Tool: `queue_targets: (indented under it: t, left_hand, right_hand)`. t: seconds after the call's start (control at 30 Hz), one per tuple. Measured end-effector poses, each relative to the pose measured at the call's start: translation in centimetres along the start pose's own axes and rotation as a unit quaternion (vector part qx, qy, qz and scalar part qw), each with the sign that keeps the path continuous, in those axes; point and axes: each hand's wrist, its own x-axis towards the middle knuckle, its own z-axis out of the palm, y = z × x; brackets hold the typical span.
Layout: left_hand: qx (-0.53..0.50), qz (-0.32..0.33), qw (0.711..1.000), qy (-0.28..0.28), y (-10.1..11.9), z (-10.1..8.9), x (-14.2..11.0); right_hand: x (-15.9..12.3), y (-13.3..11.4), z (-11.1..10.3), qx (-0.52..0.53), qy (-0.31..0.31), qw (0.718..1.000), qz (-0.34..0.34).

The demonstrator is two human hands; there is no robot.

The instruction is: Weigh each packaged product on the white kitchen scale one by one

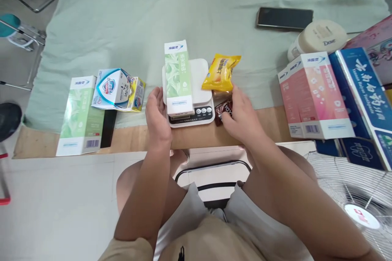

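Observation:
A white kitchen scale lies near the table's front edge. Across its left part rests a green-and-white toothpaste box, covering some of the display. My left hand is beside the scale's left edge, fingers loosely extended and holding nothing. On the other side, my right hand has its thumb on a dark brown snack packet and its fingers curled at the packet's far side. A yellow snack packet leans over the scale's right edge, close to those fingertips. A gold-brown wrapper shows partly beneath it.
At left stand another green toothpaste box, a white-and-blue soap box and a black item. Rightward are pink toothpaste boxes, blue toothpaste boxes, a cream jar and a phone. A fan stands below.

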Motion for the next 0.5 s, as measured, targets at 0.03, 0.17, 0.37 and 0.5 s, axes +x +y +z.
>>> queue_targets:
  t: [0.03, 0.17, 0.37, 0.5]
  left_hand:
    - [0.007, 0.007, 1.000, -0.003, -0.2, -0.2, 0.2]
    - [0.029, 0.019, 0.999, 0.002, -0.4, -1.2, 0.7]
    - [0.233, 0.180, 0.955, -0.042, 1.2, -2.0, -1.8]
    - [0.332, 0.204, 0.918, -0.074, 1.7, -1.0, -3.2]
  right_hand:
    - [0.1, -0.1, 0.2, 0.009, 0.001, 1.000, -0.009]
    - [0.2, -0.3, 0.5, 0.031, 0.008, 0.999, -0.015]
    - [-1.3, -0.6, -0.8, 0.044, 0.129, 0.991, -0.015]
    - [-2.1, -1.5, -0.5, 0.044, 0.138, 0.988, -0.052]
